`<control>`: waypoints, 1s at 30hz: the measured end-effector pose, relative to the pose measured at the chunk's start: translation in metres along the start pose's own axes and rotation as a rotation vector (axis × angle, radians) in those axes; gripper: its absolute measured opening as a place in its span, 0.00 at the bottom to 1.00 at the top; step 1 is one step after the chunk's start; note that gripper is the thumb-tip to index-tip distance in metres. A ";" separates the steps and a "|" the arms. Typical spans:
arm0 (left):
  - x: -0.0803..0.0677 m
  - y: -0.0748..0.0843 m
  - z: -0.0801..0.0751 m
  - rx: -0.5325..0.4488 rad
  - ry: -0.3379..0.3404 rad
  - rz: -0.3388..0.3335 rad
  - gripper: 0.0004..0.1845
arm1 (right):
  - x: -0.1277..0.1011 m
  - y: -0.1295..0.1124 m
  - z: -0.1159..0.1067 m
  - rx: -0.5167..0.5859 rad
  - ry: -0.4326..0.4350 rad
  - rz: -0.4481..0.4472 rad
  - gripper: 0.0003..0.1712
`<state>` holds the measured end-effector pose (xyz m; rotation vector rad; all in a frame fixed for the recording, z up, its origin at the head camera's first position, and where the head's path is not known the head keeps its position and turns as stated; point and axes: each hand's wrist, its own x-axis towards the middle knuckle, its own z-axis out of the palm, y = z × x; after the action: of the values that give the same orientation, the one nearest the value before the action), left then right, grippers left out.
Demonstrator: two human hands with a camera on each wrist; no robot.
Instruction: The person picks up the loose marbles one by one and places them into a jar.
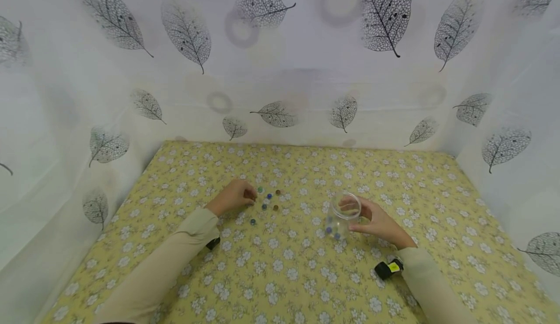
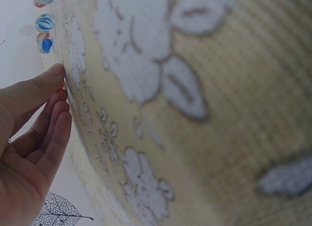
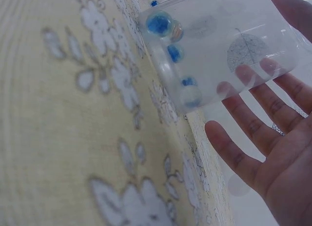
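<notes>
- The left hand [image 1: 232,196] is curled, fingertips down at the near edge of the loose marbles [image 1: 268,199]; whether one is pinched cannot be told.
- The clear jar [image 1: 342,214] is held upright by the right hand [image 1: 379,223], fingers wrapped around its far side, some marbles inside.
- The jar's open mouth is found to the right of the left hand, well apart, with bare floral cloth [image 1: 288,270] between.
</notes>
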<state>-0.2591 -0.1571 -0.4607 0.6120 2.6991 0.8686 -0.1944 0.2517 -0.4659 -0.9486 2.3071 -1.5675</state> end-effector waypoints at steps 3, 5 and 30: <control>0.001 -0.001 0.000 -0.002 0.006 0.003 0.06 | 0.000 0.000 0.000 0.002 -0.001 -0.004 0.35; 0.000 -0.002 0.000 0.002 0.010 0.008 0.06 | 0.000 0.001 0.000 0.005 -0.002 -0.007 0.35; -0.021 0.033 -0.020 0.040 0.180 0.040 0.09 | -0.001 0.001 0.001 -0.021 0.003 -0.029 0.35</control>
<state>-0.2372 -0.1526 -0.4231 0.6258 2.8803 0.9233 -0.1936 0.2518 -0.4672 -0.9894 2.3265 -1.5604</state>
